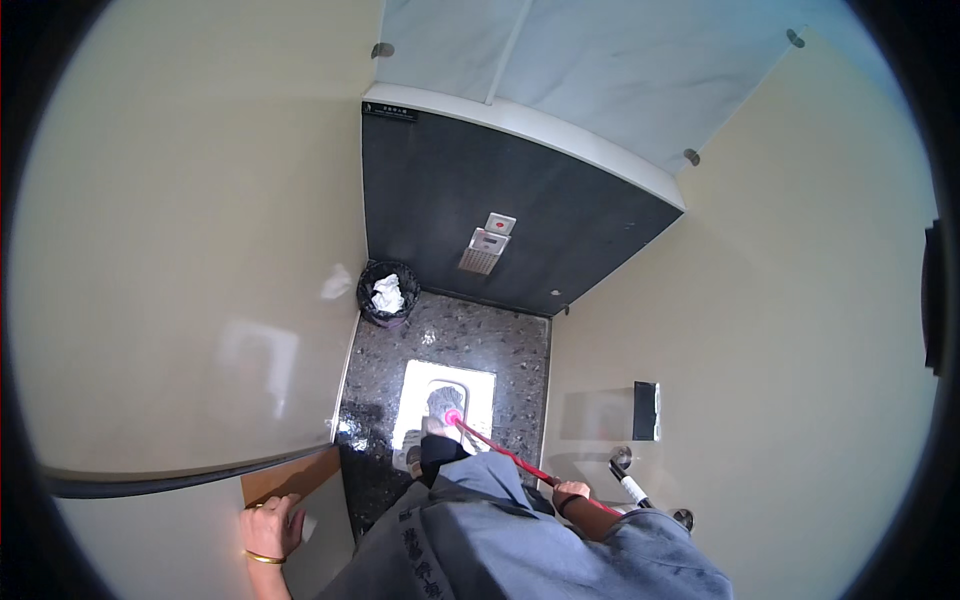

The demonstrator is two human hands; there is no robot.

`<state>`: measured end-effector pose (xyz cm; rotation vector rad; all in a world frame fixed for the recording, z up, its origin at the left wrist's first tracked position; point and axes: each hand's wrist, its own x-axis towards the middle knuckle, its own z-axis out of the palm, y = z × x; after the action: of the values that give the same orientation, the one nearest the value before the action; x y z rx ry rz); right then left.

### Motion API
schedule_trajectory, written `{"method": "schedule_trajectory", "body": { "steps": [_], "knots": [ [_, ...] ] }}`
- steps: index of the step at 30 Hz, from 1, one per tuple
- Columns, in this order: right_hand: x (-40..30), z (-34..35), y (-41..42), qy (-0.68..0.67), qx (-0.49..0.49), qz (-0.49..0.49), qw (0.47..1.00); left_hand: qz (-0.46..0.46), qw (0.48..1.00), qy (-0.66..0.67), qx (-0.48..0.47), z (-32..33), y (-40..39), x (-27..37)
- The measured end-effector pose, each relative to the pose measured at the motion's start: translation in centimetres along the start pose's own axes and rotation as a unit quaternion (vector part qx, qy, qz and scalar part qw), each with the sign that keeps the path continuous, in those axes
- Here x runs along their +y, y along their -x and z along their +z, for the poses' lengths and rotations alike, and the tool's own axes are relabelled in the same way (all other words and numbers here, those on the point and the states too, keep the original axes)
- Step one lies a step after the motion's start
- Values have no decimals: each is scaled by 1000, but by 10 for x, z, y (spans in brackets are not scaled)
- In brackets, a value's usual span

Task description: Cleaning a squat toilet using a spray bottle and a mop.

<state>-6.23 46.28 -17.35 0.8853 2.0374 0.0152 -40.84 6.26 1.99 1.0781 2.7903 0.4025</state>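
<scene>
My right hand is closed around the red handle of a mop. The handle slants down to a pink mop socket. Below the socket, grey mop strands lie in the basin of a white squat toilet, partly lost in glare. At the left, my left hand holds nothing and rests against a pale door panel, its fingers bent beside a brown strip. One shoe shows near the toilet's left edge.
A lined waste bin with crumpled paper stands in the far left corner. Beige partitions flank the narrow stall. On the right one are a paper holder and a grab bar. Flush controls sit on the dark wall panel. The speckled floor shines.
</scene>
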Motion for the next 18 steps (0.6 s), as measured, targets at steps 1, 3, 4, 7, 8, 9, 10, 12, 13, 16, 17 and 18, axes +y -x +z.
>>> {"method": "schedule_trajectory", "body": {
  "steps": [1, 3, 4, 7, 8, 9, 10, 12, 13, 16, 17, 18],
  "knots": [
    [-3, 0, -3, 3, 7, -16, 1000, -4, 1000, -2, -5, -1, -1, 2],
    [-1, 22, -37, -31, 23, -22, 999, 1, 999, -32, -24, -6, -3, 6],
    [-9, 10, -39, -27, 22, 0, 999, -8, 998, -36, -41, -6, -1, 5],
    [-24, -5, -52, -6, 21, 21, 1000, 15, 1000, -16, 0, 0, 0, 6],
    [-31, -10, -53, 22, 23, 21, 999, 11, 1000, -22, -12, 0, -1, 6],
    [-36, -8, -56, 49, 30, 23, 998, 8, 1000, -15, -8, 2, -3, 7],
    [-40, 3, -53, 96, 26, 35, 994, 0, 1000, -11, -15, 2, -2, 7],
    [-40, 26, -56, 135, 24, 48, 989, 5, 1000, -27, -13, 6, -2, 8],
    [-41, 32, -54, 130, 25, 45, 990, -2, 999, -33, -8, 6, 2, 8],
    [-23, 86, -41, 16, 16, 39, 999, 2, 1000, -31, -4, 11, 4, 6],
    [-12, 116, -39, -50, 17, 12, 999, 4, 1000, -14, 19, 15, 6, 2],
    [5, 152, -37, -88, 51, -7, 995, 26, 999, -1, 40, 18, 4, 3]
  ]
}}
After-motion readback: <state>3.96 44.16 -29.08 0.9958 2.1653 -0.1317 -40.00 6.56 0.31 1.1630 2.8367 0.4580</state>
